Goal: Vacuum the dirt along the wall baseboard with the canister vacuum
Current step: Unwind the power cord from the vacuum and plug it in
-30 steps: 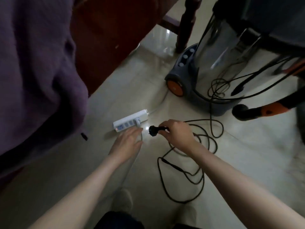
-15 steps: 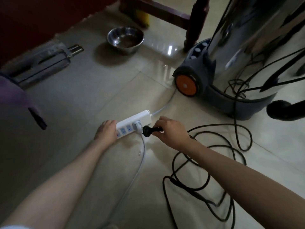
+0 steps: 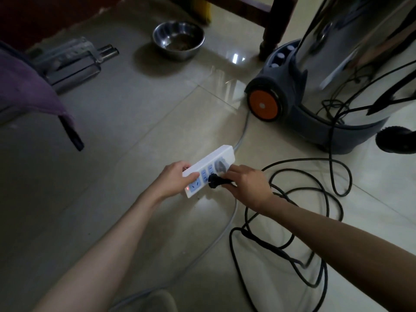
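Note:
A steel canister vacuum [image 3: 337, 70] with a grey base and an orange wheel [image 3: 262, 105] stands at the upper right on the tiled floor. Its black cord [image 3: 299, 224] lies in loose loops on the floor. My left hand [image 3: 174, 179] grips the near end of a white power strip [image 3: 209, 168] and holds it tilted above the floor. My right hand [image 3: 247, 183] pinches the black plug [image 3: 213, 179], whose prongs sit right at a socket in the middle of the strip. A red light glows at the strip's near end.
A steel bowl [image 3: 179, 39] sits on the floor at the back. A flat grey floor nozzle [image 3: 69, 61] lies at the left beside purple cloth [image 3: 24, 91]. A dark wooden furniture leg [image 3: 274, 25] stands behind the vacuum. A black hose end [image 3: 398, 139] is at the right edge.
My left hand went from resting beside the strip to gripping and lifting it. My right hand brought the plug up against the strip's face. The view dropped lower and closer.

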Tool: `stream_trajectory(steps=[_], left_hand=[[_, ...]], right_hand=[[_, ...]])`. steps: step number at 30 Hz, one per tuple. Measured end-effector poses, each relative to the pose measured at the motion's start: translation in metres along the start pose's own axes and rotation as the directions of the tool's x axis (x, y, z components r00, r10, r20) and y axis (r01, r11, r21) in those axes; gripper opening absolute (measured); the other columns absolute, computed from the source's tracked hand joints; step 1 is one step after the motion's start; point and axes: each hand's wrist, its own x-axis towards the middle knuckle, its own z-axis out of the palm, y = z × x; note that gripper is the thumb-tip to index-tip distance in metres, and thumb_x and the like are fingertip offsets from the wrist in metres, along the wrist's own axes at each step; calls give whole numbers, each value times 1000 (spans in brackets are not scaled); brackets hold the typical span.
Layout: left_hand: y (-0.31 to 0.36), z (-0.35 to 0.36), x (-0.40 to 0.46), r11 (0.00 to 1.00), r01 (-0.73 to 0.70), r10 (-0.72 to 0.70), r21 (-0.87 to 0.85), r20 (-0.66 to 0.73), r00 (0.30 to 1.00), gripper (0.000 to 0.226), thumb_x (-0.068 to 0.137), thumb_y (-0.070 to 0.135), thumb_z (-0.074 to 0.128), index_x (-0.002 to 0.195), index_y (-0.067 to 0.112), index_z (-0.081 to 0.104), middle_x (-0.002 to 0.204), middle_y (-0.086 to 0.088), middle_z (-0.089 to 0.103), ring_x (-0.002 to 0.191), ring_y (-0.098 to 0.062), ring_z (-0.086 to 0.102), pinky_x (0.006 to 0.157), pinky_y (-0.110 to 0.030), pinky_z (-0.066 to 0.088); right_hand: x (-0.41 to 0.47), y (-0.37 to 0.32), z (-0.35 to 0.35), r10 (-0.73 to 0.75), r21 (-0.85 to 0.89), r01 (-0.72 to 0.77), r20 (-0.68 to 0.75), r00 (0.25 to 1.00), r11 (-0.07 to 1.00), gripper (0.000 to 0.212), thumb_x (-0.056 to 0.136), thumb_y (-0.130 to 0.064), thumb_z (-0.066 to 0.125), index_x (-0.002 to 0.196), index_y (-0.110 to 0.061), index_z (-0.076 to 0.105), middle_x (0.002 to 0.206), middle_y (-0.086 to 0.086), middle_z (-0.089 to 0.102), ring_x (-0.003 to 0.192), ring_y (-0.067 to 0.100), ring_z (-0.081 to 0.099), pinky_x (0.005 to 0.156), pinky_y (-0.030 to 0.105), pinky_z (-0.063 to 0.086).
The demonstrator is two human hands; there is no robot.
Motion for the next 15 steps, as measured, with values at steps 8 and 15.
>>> stream_trajectory(steps=[8, 15], left_hand=[[13, -13, -8, 997, -43, 40, -66, -56, 998, 18, 91, 29, 57, 88, 13, 63, 78, 4, 60, 64, -3, 52, 47, -11, 35], [20, -14, -13, 994, -44, 39, -104, -52, 998, 21, 91, 29, 58, 88, 11, 67, 80, -2, 64, 67, -12, 53, 56, -23, 37]], right_hand=[[-5, -8, -10, -44, 94, 68, -237, 971, 993, 18, 83, -18, 75, 99, -10, 77, 86, 9, 72, 78, 32, 67, 57, 40, 52], [-3, -5, -17, -49, 100, 84, -310, 949, 991, 17, 81, -14, 77, 97, -8, 78, 83, 8, 72, 71, 31, 67, 52, 42, 53]])
